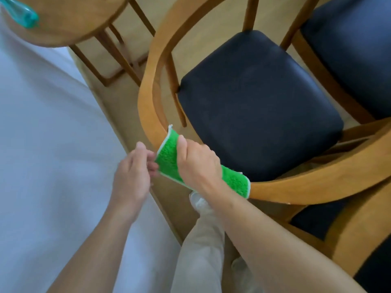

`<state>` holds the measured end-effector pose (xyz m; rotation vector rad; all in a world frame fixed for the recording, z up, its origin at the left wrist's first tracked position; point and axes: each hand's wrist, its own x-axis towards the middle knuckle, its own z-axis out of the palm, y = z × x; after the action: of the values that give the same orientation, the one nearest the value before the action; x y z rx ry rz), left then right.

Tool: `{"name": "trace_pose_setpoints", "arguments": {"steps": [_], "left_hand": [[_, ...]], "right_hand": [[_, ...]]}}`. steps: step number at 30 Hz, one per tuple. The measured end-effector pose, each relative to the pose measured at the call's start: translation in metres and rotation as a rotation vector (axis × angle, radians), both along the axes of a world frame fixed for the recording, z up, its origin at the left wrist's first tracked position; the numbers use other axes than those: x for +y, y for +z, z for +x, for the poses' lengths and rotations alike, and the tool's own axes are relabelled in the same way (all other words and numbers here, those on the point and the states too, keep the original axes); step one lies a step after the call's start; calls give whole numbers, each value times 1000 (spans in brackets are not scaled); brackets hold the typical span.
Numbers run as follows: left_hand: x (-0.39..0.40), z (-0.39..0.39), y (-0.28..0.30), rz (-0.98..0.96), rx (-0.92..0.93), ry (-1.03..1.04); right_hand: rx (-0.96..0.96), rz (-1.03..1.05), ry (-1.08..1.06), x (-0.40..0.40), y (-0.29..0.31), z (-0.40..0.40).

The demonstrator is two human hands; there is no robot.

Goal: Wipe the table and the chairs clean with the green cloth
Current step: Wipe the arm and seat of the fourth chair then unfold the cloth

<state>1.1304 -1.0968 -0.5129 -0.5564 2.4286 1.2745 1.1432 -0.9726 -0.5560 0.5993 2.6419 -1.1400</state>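
Note:
The green cloth is wrapped over the curved wooden backrest rail of a chair with a dark blue seat. My right hand presses down on the cloth and grips it around the rail. My left hand is just left of the cloth, its fingertips touching the cloth's left edge. The round wooden table is at the top left.
A teal spray bottle lies on the table's edge. A second chair with a dark seat stands at the right, and another chair's rail crosses the lower right. My leg and white shoe stand on the wooden floor below the cloth.

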Motion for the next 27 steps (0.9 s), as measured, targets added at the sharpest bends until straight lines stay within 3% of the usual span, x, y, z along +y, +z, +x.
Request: {"name": "trace_pose_setpoints", "arguments": {"steps": [4, 8, 12, 15, 21, 27], "left_hand": [[3, -42, 5, 24, -13, 59], [19, -70, 9, 42, -9, -17], [44, -85, -2, -100, 60, -139], [51, -97, -10, -194, 41, -66], [45, -135, -22, -191, 11, 45], [50, -157, -39, -225, -51, 202]], "right_hand": [[13, -88, 8, -30, 18, -45], [-91, -41, 122, -7, 6, -17], [-135, 395, 376, 58, -6, 60], [-267, 560, 299, 111, -10, 104], [-144, 723, 111, 197, -19, 128], [-345, 730, -7, 162, -16, 102]]}}
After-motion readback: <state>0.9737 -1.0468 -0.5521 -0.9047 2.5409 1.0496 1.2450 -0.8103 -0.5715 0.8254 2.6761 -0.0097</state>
